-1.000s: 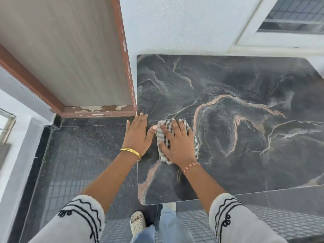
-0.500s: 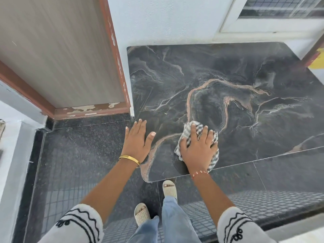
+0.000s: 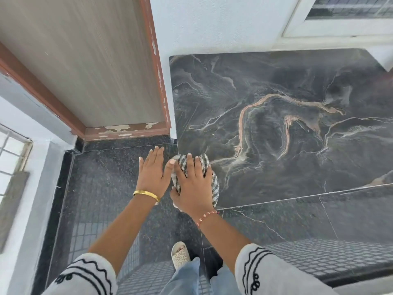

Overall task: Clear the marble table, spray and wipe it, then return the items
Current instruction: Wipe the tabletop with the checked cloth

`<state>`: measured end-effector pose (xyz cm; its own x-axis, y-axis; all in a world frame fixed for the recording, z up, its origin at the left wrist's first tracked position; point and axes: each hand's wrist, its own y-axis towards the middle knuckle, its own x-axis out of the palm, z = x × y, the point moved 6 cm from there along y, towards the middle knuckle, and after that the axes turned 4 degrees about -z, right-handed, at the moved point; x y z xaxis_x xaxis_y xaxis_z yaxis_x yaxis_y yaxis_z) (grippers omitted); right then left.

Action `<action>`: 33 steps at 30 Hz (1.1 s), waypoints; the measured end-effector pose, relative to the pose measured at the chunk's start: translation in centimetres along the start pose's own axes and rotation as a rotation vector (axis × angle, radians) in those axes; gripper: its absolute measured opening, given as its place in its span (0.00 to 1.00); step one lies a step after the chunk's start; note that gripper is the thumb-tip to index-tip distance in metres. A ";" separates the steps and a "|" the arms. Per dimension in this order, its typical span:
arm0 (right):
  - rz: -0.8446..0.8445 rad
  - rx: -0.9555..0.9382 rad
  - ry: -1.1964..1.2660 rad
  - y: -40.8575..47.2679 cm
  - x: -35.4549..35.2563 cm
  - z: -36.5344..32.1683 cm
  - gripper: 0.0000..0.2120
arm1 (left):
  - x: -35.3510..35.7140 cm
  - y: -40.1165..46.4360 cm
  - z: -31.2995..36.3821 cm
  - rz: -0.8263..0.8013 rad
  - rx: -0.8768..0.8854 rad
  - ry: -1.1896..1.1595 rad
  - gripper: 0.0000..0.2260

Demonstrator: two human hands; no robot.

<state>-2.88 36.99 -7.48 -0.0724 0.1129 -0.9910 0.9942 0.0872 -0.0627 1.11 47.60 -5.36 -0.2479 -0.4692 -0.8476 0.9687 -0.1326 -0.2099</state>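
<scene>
At marble table [image 3: 276, 128] corner: two hands, right hand [image 3: 194, 184] flat on one checked cloth [image 3: 214, 186], left hand [image 3: 152, 171] open.

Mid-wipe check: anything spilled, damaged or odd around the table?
No spill shows on the marble table. The door frame beside it has flaking paint, worst along the threshold. The right hand presses the checked cloth at the near-left corner.

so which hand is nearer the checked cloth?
Right. The right hand presses flat on the checked cloth at the marble table's near-left corner; the left hand lies open just beside it.
</scene>
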 end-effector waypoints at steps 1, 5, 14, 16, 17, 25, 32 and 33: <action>-0.003 -0.043 0.007 -0.4 0.0 0.1 0.33 | 0.3 0.0 0.5 0.000 -0.004 -0.008 0.25; -0.028 -0.223 -0.002 -2.2 0.1 0.9 0.30 | 0.9 0.0 2.7 0.026 -0.003 -0.040 0.25; 0.172 -0.646 -0.295 -7.0 0.0 8.5 0.28 | 3.1 -1.2 6.2 0.033 -0.057 -0.094 0.29; 0.213 -0.664 -0.333 -7.1 -0.5 11.7 0.28 | 3.6 -1.1 7.4 0.037 -0.064 -0.093 0.26; 0.208 -0.659 -0.331 -7.2 -0.9 13.1 0.29 | 3.8 -1.1 8.2 0.035 -0.063 -0.091 0.26; 0.159 0.086 0.460 -5.3 -8.6 23.2 0.15 | 4.3 -1.4 14.7 0.039 0.038 -0.105 0.25; -0.269 0.592 1.399 -4.3 -6.9 25.6 0.16 | 4.7 -1.7 15.7 0.069 0.025 -0.151 0.25; -0.196 0.581 1.170 -4.4 -6.8 26.4 0.12 | 4.7 -1.8 15.6 0.070 0.022 -0.147 0.25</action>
<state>-4.69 9.73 -3.62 0.0484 0.9555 -0.2910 0.8275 -0.2015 -0.5241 -1.98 32.04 -1.39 -0.1805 -0.6003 -0.7791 0.9836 -0.1131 -0.1408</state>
